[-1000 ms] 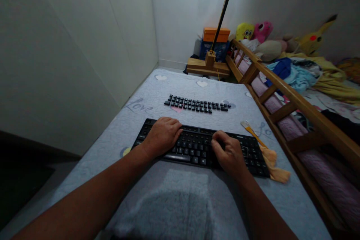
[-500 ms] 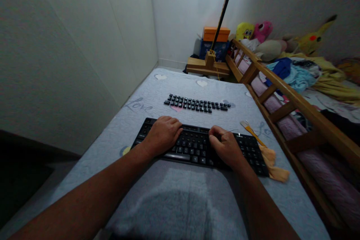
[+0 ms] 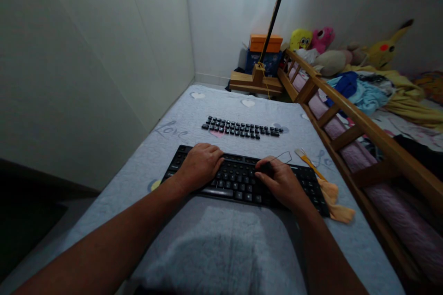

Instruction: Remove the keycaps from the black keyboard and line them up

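Observation:
A black keyboard [image 3: 223,191] lies on the bedspread, its upper rows partly without keycaps. My left hand [image 3: 201,166] bears down on its left part, fingers together and curled over the far edge, gripping it. Above the right half of the board, my right hand [image 3: 277,177] pinches a wire keycap puller [image 3: 284,156]; its thin wire loop points away from the keys, and its dark grip sits between thumb and fingers. Beyond the keyboard, loose black keycaps [image 3: 242,129] are laid out in rows.
A brush [image 3: 311,163] with a yellow handle and an orange cloth [image 3: 330,193] lie by the keyboard's right end. A wooden bed rail [image 3: 360,133] runs along the right side, with plush toys and clothes behind it. A lamp stand [image 3: 258,78] is at the far end.
My right hand has turned and its fingers have loosened a little, so the dark grip and more of the puller's wire loop show. My left hand stays put.

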Tool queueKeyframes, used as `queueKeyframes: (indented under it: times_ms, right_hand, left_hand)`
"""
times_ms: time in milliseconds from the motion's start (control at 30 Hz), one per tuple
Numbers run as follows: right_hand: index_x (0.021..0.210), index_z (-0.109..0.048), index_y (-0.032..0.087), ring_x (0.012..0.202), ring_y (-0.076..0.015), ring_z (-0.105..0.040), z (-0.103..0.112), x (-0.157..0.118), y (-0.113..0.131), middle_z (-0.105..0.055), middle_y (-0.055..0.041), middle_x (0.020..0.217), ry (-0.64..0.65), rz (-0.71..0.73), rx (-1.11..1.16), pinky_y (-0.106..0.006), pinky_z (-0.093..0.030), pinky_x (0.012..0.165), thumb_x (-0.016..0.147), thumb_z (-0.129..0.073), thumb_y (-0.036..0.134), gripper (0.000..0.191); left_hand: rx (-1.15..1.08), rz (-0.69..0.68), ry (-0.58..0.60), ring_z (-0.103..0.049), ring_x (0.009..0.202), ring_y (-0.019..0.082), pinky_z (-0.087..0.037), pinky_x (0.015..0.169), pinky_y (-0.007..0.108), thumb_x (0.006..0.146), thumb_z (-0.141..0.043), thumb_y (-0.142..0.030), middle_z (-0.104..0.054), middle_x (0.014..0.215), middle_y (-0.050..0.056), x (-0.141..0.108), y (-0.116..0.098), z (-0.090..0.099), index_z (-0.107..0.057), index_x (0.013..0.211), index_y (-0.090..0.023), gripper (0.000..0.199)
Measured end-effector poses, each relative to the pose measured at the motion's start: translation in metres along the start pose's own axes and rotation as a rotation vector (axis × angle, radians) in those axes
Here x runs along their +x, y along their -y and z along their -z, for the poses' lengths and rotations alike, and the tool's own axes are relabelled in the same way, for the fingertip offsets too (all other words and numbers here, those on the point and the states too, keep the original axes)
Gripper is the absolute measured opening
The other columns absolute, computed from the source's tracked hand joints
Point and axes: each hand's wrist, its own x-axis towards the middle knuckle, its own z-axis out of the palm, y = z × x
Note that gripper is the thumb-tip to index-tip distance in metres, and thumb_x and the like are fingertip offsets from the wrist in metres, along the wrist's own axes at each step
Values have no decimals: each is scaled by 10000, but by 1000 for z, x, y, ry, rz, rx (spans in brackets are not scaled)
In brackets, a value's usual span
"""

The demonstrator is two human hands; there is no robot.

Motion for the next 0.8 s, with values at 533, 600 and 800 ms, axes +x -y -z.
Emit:
queueKeyframes:
  times_ms: [533,600,800]
  right_hand:
    - [890,-665,189,671,-159,-605,-7,-1,-4,-677,-6,743,-38,7,2,-270,-438,675,828,-602,296,139]
    - [886,-671,188,661,-157,-603,-7,-1,-5,-680,-5,739,-43,12,19,-267,-439,667,825,-608,305,146]
    - [870,-674,189,644,-150,-598,-10,-1,-10,-671,6,709,-64,-3,72,-257,-438,649,822,-627,311,140]
  left_hand:
    - [52,67,119,-623,900,254,-450,807,391,915,-466,-237,-684,927,93,15,-31,16,-672,916,-154,222]
    - [18,48,111,-615,962,254,-447,849,394,920,-447,-213,-681,976,92,20,-40,16,-670,958,-151,235]
    - [-30,48,128,-618,941,240,-453,861,393,912,-450,-174,-683,972,92,25,-50,6,-676,993,-151,241]
